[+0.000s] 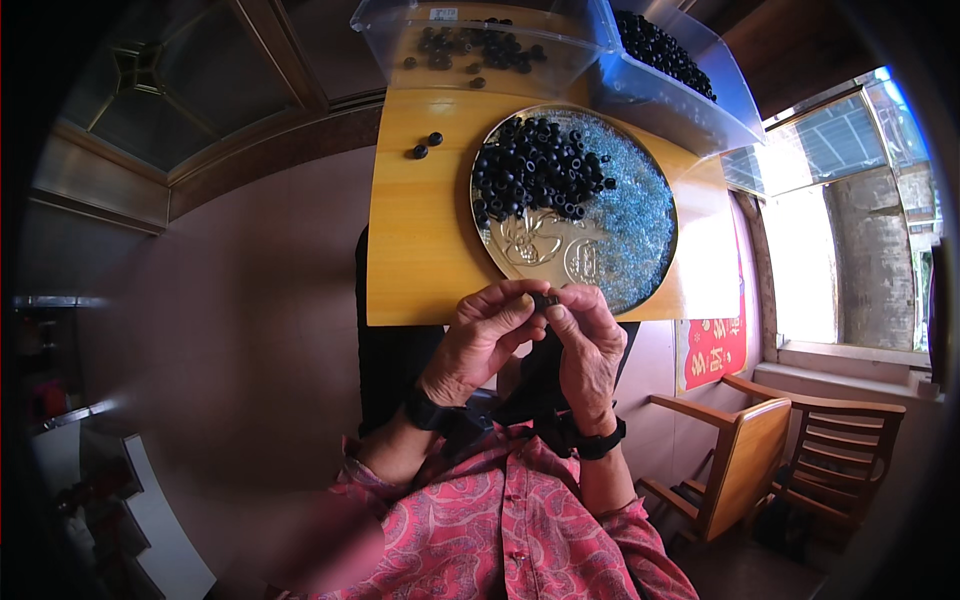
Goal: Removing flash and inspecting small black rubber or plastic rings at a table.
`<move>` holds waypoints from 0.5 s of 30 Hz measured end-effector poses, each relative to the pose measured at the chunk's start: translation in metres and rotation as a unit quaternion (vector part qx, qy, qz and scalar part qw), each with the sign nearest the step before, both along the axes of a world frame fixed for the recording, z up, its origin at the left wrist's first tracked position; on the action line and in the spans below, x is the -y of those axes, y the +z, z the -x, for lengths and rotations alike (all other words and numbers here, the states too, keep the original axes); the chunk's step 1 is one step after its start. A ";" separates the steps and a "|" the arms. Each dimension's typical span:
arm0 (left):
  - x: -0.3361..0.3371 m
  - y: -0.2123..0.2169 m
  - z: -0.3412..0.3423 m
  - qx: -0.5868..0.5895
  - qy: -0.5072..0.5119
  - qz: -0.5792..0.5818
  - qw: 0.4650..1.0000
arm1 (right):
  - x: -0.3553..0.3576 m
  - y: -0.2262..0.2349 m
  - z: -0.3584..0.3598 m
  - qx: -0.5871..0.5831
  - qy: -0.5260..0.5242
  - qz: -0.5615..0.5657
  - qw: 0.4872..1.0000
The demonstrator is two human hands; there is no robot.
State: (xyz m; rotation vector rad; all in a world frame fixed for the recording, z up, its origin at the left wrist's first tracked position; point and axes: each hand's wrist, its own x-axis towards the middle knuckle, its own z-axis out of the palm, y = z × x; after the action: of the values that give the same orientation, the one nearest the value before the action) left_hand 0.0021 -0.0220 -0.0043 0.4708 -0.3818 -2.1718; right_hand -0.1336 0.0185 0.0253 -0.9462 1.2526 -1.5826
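Just past the table's near edge, my left hand (485, 335) and my right hand (590, 345) meet, fingertips pinched together on a small black part (544, 300). Fingers cover most of it, so its exact shape is hard to make out. Right beyond my fingers lies a round, shiny metal tray (515, 252) with an embossed pattern. A heap of small black ring-like parts (540, 165) fills its far left portion. Many tiny clear-bluish pieces (635, 215) are spread over its right side.
Two clear plastic bins stand at the table's far side: the left bin (480, 65) has scattered black parts, the right bin (690, 120) a dense pile. Loose black parts (420, 152) lie on the yellow table (420, 240). Wooden chairs (750, 460) stand at the right, below a window.
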 end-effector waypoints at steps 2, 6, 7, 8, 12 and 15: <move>0.000 0.000 0.000 0.007 0.002 0.006 1.000 | -0.001 0.001 -0.001 0.001 -0.001 -0.001 1.000; -0.005 0.002 0.001 0.008 0.005 0.009 1.000 | -0.005 0.000 -0.001 -0.005 -0.002 0.002 1.000; -0.005 0.002 0.002 0.012 0.005 0.011 1.000 | -0.005 0.001 -0.002 -0.005 -0.008 -0.002 1.000; -0.003 0.001 0.002 0.015 0.006 0.009 1.000 | -0.004 0.001 -0.002 -0.009 -0.006 -0.001 1.000; -0.005 0.000 0.000 0.020 0.011 0.016 1.000 | -0.006 0.002 -0.004 -0.035 -0.009 0.004 0.999; -0.006 -0.002 0.001 0.018 0.012 0.023 0.999 | -0.007 0.001 -0.003 -0.074 -0.017 0.019 0.997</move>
State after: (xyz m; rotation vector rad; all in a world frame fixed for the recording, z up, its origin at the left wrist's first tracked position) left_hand 0.0006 -0.0162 -0.0063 0.4865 -0.4440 -2.1294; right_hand -0.1309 0.0253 0.0265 -1.0876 1.3505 -1.5911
